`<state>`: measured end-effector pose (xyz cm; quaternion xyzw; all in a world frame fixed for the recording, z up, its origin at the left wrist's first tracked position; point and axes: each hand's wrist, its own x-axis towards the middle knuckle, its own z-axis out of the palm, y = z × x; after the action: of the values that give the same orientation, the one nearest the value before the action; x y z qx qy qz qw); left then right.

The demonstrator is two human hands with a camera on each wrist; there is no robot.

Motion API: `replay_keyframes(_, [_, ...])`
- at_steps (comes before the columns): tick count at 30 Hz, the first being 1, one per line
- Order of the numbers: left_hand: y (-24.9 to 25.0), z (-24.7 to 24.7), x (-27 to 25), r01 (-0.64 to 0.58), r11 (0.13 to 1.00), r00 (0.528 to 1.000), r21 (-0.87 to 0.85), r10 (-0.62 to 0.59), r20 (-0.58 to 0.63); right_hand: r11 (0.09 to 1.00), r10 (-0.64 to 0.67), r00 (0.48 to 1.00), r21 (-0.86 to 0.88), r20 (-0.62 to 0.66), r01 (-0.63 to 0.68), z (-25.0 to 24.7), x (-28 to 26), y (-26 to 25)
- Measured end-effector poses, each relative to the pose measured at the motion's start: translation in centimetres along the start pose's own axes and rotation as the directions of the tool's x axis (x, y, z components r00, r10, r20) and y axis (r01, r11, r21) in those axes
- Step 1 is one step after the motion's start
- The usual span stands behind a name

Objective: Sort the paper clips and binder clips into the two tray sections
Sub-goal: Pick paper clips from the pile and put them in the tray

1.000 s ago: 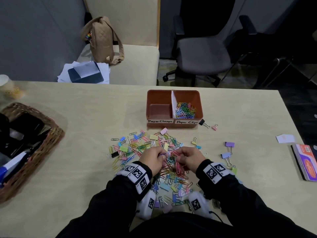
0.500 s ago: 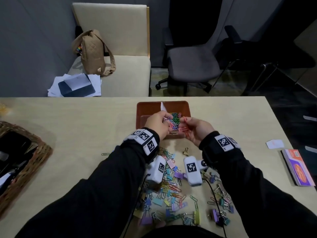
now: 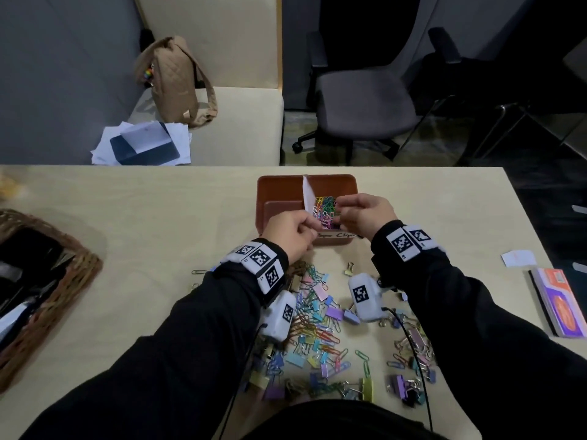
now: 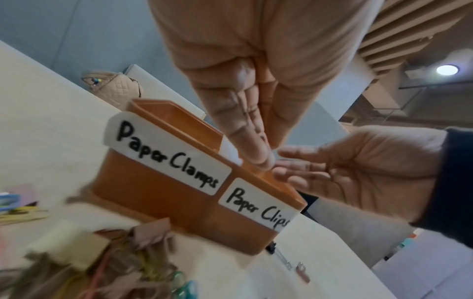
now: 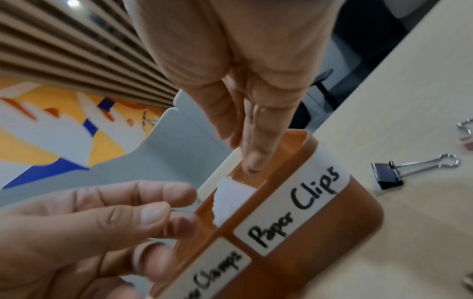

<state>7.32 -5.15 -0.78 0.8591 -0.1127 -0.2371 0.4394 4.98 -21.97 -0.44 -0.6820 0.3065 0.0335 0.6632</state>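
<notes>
Both hands were held over the tray (image 3: 279,192), above its right section labelled "Paper Clips", where a heap of paper clips (image 3: 324,208) lay. The left hand (image 3: 290,231) was seen with fingers straight and relaxed, a thin wire perhaps at its fingertips; that could not be told. The right hand (image 3: 365,214) was extended, fingers straight, gripping nothing. Binder clips (image 3: 320,331) were scattered on the table (image 3: 158,217) nearer the person.
</notes>
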Motion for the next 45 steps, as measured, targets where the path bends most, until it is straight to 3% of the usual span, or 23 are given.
replay_keyframes(3, [-1.7,-0.1,-2.1,0.007,0.999,1.0,0.037,-0.008,0.024,0.99,-0.088,0.996,-0.109,0.026,0.09,0.3,-2.3,1.5])
replay_keyframes(6, [-4.1,0.4,-3.7,0.047,0.988,0.997,0.149,-0.055,0.051,0.946,-0.058,0.99,-0.308,0.131,0.096,1.2,-4.4,4.4])
replay_keyframes(10, [-7.3,1.4,-5.3,0.042,0.936,0.99,0.348,-0.086,0.113,0.747,-0.03,0.973,-0.641,0.23,0.175,2.4,-5.9,8.4])
replay_keyframes(14, [-8.6,2.4,-6.6,-0.002,0.88,0.963,0.474,-0.126,0.238,0.579,0.027,0.941,-0.773,0.337,0.26,3.2,-7.3,10.1])
replay_keyframes(17, [-9.5,3.5,-7.5,-0.05,0.852,0.934,0.521,-0.145,0.327,0.443,0.053,0.899,-0.817,0.436,0.37,3.8,-8.3,10.9])
replay_keyframes(20, [-10.2,4.3,-8.0,-0.113,0.813,0.941,0.571,-0.098,0.324,0.34,0.044,0.851,-0.809,0.523,0.48,4.1,-8.6,12.1])
replay_keyframes(24, [-10.4,4.4,-8.2,-0.146,0.797,0.957,0.586,-0.036,0.288,0.247,0.019,0.851,-0.827,0.526,0.506,3.8,-8.7,13.1])
replay_keyframes(29, [-10.0,4.8,-8.5,-0.159,0.763,0.959,0.627,-0.031,0.282,0.219,-0.004,0.839,-0.818,0.544,0.531,4.5,-9.1,13.7])
replay_keyframes(33, [-9.9,4.9,-8.7,-0.121,0.783,0.963,0.61,-0.056,0.263,0.041,0.0,0.836,-0.836,0.548,0.548,5.5,-9.3,13.7])
replay_keyframes(35, [-10.1,4.7,-8.6,-0.077,0.828,0.971,0.556,-0.065,0.23,-0.005,0.021,0.837,-0.837,0.546,0.547,5.5,-9.1,13.7])
replay_keyframes(38, [-10.1,4.1,-8.7,-0.019,0.888,0.978,0.46,-0.079,0.193,0.075,0.024,0.866,-0.865,0.499,0.496,5.0,-8.8,13.5])
replay_keyframes(42, [-9.2,3.2,-8.8,0.046,0.946,0.974,0.32,-0.113,0.194,0.396,-0.002,0.946,-0.868,0.325,0.299,3.7,-8.9,12.2])
replay_keyframes(45, [-7.6,2.5,-8.3,0.052,0.968,0.981,0.247,-0.096,0.171,0.591,0.042,0.972,-0.79,0.233,0.164,2.6,-8.7,10.7])
